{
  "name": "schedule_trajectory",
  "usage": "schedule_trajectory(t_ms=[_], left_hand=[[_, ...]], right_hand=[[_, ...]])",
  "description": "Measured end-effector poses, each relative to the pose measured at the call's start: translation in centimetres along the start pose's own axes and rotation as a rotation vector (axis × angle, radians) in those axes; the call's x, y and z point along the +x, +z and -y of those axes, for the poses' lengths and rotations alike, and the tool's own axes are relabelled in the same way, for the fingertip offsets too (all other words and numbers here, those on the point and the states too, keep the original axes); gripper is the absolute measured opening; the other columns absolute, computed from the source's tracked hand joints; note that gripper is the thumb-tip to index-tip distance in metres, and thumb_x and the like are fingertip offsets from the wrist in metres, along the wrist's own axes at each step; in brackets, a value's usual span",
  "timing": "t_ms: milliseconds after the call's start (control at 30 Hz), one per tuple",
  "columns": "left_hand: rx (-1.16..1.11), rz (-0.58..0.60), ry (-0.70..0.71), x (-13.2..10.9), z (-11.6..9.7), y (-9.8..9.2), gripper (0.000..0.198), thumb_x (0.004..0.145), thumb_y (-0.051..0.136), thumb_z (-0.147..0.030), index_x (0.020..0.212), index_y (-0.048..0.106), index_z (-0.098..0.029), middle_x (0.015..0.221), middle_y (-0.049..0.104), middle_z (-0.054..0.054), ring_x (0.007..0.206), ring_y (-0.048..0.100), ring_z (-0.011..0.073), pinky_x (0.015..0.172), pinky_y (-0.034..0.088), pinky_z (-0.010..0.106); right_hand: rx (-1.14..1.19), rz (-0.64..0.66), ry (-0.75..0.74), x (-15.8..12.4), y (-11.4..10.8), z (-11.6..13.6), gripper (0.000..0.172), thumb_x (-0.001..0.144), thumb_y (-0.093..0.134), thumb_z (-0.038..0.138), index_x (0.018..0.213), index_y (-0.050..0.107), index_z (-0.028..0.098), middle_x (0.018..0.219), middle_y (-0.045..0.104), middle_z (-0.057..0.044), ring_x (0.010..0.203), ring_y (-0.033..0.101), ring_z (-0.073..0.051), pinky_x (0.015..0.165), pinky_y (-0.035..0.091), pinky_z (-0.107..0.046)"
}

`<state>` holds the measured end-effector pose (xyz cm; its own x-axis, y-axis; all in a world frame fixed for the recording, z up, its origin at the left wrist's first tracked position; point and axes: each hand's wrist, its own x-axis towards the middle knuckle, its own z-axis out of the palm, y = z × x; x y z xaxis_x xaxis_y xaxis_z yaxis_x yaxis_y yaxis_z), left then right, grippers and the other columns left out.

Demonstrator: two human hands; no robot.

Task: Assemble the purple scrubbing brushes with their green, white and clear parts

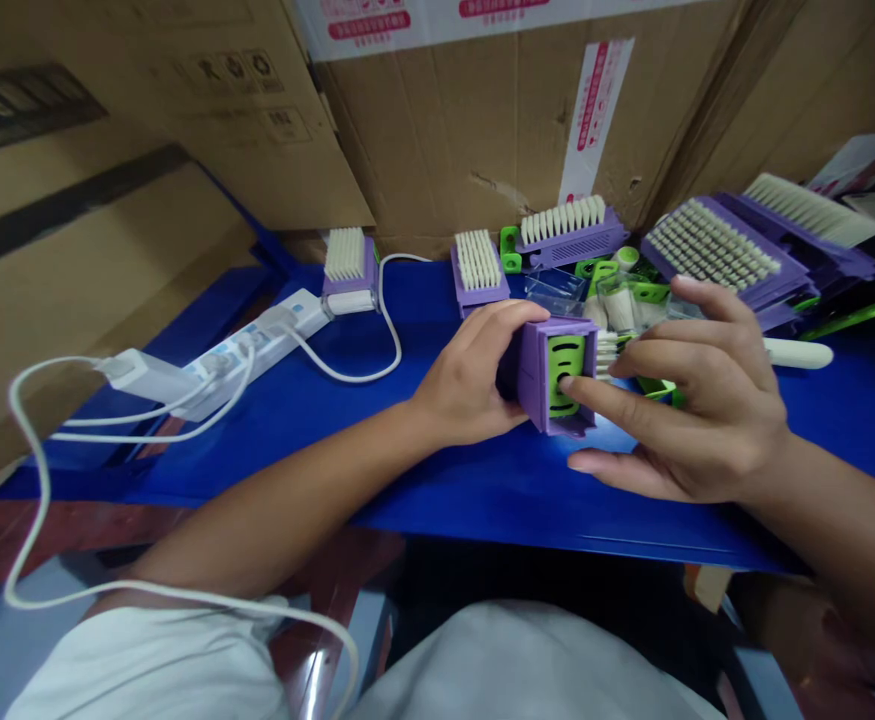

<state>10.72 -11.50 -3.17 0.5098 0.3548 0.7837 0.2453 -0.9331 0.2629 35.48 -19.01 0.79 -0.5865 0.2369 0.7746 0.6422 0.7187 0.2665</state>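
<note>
Gripping a purple plastic brush block (549, 375) in the left hand (467, 375), the person holds it over a blue table (437, 480), fingers together and clamped around its left end. Its green insert (566, 372), with dark slots, faces the head camera. The right hand (684, 400) sits beside it with fingers spread apart, not closed on the block, and only the index fingertip (566, 383) touches the insert.

Around the hands, at least 5 purple brushes with white bristles stand or lie along the back of the table, the largest (714, 245) just beyond the right hand. Clear plastic bags (553, 290) and green plastic parts (602, 270) lie between them, and a white handle (797, 352) lies to the right. Further left sit a white power strip (257, 340) and a white cable (347, 350). Cardboard boxes (497, 120) rise behind the table.
</note>
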Motion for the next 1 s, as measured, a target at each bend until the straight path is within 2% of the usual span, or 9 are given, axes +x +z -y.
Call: schedule_trajectory(t_ms=[267,367,567,700,800,900,967,1000], left_hand=[[0.051,-0.012,-0.013,0.0,-0.2,-0.2,0.070,0.085,0.085,-0.027,0.146,0.050,-0.026,0.139,0.073,0.010,0.129,0.074,0.0286,0.110,0.061,0.046],[0.060,-0.002,-0.016,0.1,-0.4,-0.3,0.071,0.084,0.085,-0.027,0.146,0.049,-0.027,0.139,0.073,0.010,0.129,0.074,0.0289,0.110,0.061,0.046],[0.055,0.008,-0.016,0.1,-0.5,-0.3,0.071,0.084,0.086,-0.027,0.145,0.050,-0.026,0.138,0.073,0.010,0.129,0.074,0.0288,0.111,0.061,0.046],[0.062,-0.003,-0.023,0.0,-0.4,-0.3,0.072,0.083,0.089,-0.028,0.145,0.051,-0.025,0.138,0.073,0.010,0.128,0.074,0.0288,0.111,0.061,0.046],[0.084,-0.011,-0.038,0.1,-0.3,-0.4,0.073,0.083,0.090,-0.031,0.145,0.051,-0.026,0.138,0.073,0.009,0.128,0.074,0.0291,0.110,0.062,0.047],[0.099,-0.001,-0.080,0.2,-0.2,-0.6,0.079,0.078,0.094,-0.030,0.145,0.051,-0.027,0.139,0.073,0.008,0.127,0.074,0.0299,0.111,0.062,0.047],[0.099,0.002,-0.104,0.2,0.0,-0.8,0.084,0.075,0.096,-0.031,0.146,0.051,-0.028,0.140,0.072,0.008,0.127,0.074,0.0308,0.111,0.062,0.048],[0.093,0.000,-0.109,0.2,0.1,-0.9,0.085,0.075,0.096,-0.032,0.147,0.051,-0.028,0.140,0.072,0.009,0.128,0.074,0.0312,0.112,0.062,0.048]], right_hand=[[-0.019,0.047,0.022,0.2,0.1,0.3,0.041,0.109,0.060,0.062,0.123,0.075,0.026,0.102,0.078,-0.005,0.097,0.074,-0.027,0.120,0.054,-0.060],[-0.011,0.078,0.052,0.3,0.1,0.4,0.044,0.109,0.057,0.065,0.123,0.077,0.028,0.103,0.079,-0.005,0.097,0.074,-0.027,0.121,0.053,-0.057],[0.002,0.104,0.052,0.4,0.2,0.3,0.051,0.111,0.053,0.064,0.128,0.074,0.020,0.101,0.078,-0.010,0.094,0.071,-0.028,0.116,0.055,-0.060],[0.036,0.171,0.056,0.4,-0.1,0.1,0.053,0.109,0.056,0.065,0.135,0.074,0.021,0.104,0.078,-0.011,0.096,0.073,-0.029,0.118,0.053,-0.061],[0.091,0.127,0.047,0.3,-0.6,-0.4,0.053,0.108,0.059,0.062,0.142,0.071,0.023,0.103,0.076,-0.010,0.094,0.073,-0.029,0.118,0.053,-0.061],[0.126,0.009,0.066,0.3,-1.3,-1.4,0.051,0.111,0.053,0.055,0.147,0.069,0.023,0.101,0.073,-0.010,0.091,0.072,-0.029,0.116,0.055,-0.060],[0.097,-0.104,0.127,0.4,-1.7,-2.2,0.046,0.111,0.052,0.047,0.146,0.071,0.025,0.102,0.074,-0.009,0.090,0.073,-0.029,0.113,0.056,-0.060],[0.067,-0.118,0.178,0.5,-1.9,-2.6,0.041,0.109,0.054,0.041,0.142,0.073,0.026,0.102,0.076,-0.009,0.092,0.074,-0.031,0.112,0.056,-0.060]])
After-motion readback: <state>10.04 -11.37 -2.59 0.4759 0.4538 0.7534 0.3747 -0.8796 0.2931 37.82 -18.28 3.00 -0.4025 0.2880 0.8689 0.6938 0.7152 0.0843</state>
